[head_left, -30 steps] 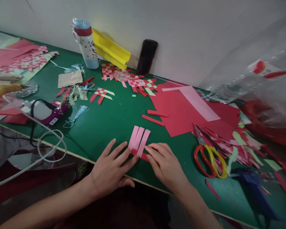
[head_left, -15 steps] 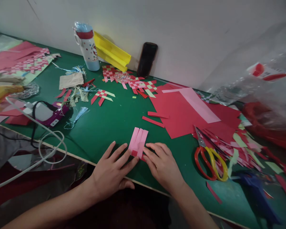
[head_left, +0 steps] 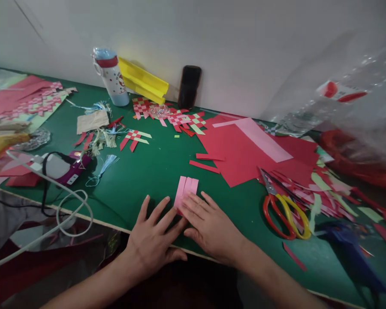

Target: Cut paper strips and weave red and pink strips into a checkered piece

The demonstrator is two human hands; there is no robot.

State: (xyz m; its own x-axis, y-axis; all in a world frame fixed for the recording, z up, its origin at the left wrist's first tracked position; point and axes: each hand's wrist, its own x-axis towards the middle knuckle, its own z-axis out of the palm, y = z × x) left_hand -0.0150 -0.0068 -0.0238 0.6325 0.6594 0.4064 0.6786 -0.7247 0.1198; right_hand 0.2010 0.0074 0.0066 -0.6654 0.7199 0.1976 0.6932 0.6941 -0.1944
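Both hands are down flat on the green table point(head_left: 141, 171), close to its front edge. The left hand point(head_left: 154, 242) lies with fingers spread wide, its fingertips touching the near end of the pink strips point(head_left: 187, 186) (side by side, edges touching). The right hand point(head_left: 212, 225) presses on them too, fingers straight, gripping nothing. Scissors point(head_left: 284, 214) lie well off to the right, with red sheets point(head_left: 241, 154) beyond
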